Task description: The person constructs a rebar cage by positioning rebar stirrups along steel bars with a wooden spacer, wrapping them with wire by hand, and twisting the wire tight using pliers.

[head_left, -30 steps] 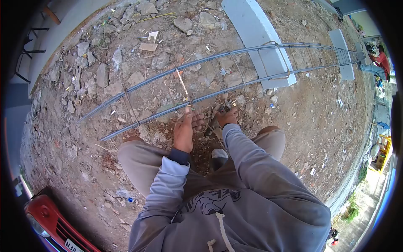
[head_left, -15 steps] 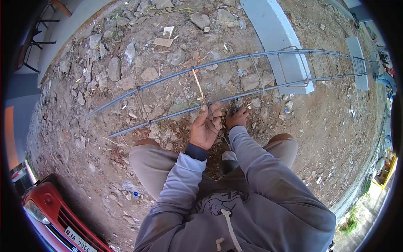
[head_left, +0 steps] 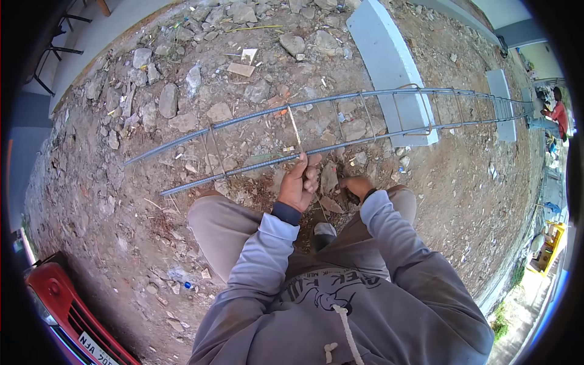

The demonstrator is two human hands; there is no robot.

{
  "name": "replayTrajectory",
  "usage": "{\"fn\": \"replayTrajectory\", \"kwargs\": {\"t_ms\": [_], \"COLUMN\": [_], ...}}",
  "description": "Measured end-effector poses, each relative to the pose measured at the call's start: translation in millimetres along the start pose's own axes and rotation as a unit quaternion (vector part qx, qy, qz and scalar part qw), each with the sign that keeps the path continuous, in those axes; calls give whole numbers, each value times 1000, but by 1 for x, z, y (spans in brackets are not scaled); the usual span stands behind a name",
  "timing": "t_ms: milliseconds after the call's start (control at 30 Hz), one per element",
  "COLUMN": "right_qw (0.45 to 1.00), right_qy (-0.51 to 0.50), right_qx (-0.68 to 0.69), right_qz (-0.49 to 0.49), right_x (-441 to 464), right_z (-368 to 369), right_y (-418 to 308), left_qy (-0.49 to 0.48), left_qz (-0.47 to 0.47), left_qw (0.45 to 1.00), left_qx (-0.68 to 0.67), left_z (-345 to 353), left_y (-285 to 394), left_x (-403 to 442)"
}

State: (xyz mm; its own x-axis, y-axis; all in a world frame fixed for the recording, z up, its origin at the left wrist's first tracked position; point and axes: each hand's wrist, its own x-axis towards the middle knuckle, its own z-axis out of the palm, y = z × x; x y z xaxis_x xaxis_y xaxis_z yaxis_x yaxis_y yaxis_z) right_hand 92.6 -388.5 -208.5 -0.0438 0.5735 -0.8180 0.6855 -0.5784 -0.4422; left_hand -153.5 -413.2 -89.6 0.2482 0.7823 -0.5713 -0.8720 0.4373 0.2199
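Note:
A long rebar cage (head_left: 243, 115) made of ribbed bars and thin square stirrups stretches across in front of me. My left hand (head_left: 300, 182) is closed at the lower bar, thumb and fingers pinched on the lower end of a pale, rust-marked stirrup (head_left: 294, 126). My right hand (head_left: 356, 185) is lower and to the right, apart from the cage, over the soil by my knee. Its fingers are curled, and a dark thing partly shows under them; I cannot make out what it is.
Grey slabs (head_left: 389, 55) lie under the cage, with another slab (head_left: 502, 91) farther right. Stones (head_left: 168, 100) and broken tile (head_left: 241, 70) litter the soil. A red car (head_left: 67, 310) stands lower left. Another person (head_left: 555, 115) is at the cage's far right end.
My right hand has moved right and down, away from the lower bar. My left hand stays at the stirrup, its fingers drawn closer together. The view has shifted slightly.

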Motion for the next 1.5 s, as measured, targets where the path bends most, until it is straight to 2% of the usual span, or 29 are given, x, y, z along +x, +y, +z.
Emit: {"fn": "replayTrajectory", "kwargs": {"t_ms": [33,67,100,167,300,333,433,467,500,533,633,767,867,967,1067,1167,1267,1333,1367,1400,1467,1500], "right_qw": [985,983,976,970,944,929,971,984,966,916,874,742,696,708,685,649,798,916,951,971,956,953], "right_qy": [-24,-92,-161,-187,-221,-263,-202,-147,-88,-27,30,85,127,72,72,112,-32,-139,-189,-213,-252,-266], "right_qx": [151,140,128,148,243,260,120,-36,-194,-347,-431,-603,-661,-677,-699,-705,-580,-363,-239,-105,152,143], "right_qz": [78,72,68,55,-13,-13,-40,-97,-150,-197,-222,-279,-251,-187,-195,-262,-159,-97,-60,-38,4,15], "right_x": [-64,-90,-111,-155,-213,-216,-225,-225,-223,-222,-222,-217,-230,-238,-236,-238,-212,-201,-197,-194,-188,-188], "right_z": [-20,-36,-52,-65,-64,-65,-64,-63,-63,-65,-67,-65,-51,-46,-47,-48,-52,-60,-63,-60,-53,-54], "right_y": [-56,-68,-75,-100,-130,-133,-160,-168,-176,-183,-192,-209,-230,-250,-247,-237,-216,-209,-200,-180,-145,-149], "left_qy": [-18,-35,-8,53,81,91,84,74,70,66,59,52,44,42,32,13,14,11,11,-28,-108,-125], "left_qz": [-8,-9,-8,-8,10,16,8,0,0,1,-4,-10,-6,3,-9,-17,10,14,14,6,4,-8], "left_qw": [999,999,1000,998,993,992,991,992,992,992,994,997,998,999,999,999,999,996,994,993,985,980], "left_qx": [-38,-40,-12,40,81,90,103,106,108,108,86,48,38,33,7,-29,-40,-85,-106,-112,-131,-152], "left_z": [2,-3,-2,-2,-8,-6,-3,-4,-1,2,5,4,-2,-2,-5,-9,-5,-2,-1,4,25,29], "left_y": [1,1,2,4,1,-1,-5,-7,-7,-6,-5,-7,-9,-10,-14,-20,-29,-31,-34,-34,-26,-29], "left_x": [-2,0,1,-1,-3,-4,0,3,2,2,1,2,5,4,7,10,6,9,9,3,-6,-2]}}
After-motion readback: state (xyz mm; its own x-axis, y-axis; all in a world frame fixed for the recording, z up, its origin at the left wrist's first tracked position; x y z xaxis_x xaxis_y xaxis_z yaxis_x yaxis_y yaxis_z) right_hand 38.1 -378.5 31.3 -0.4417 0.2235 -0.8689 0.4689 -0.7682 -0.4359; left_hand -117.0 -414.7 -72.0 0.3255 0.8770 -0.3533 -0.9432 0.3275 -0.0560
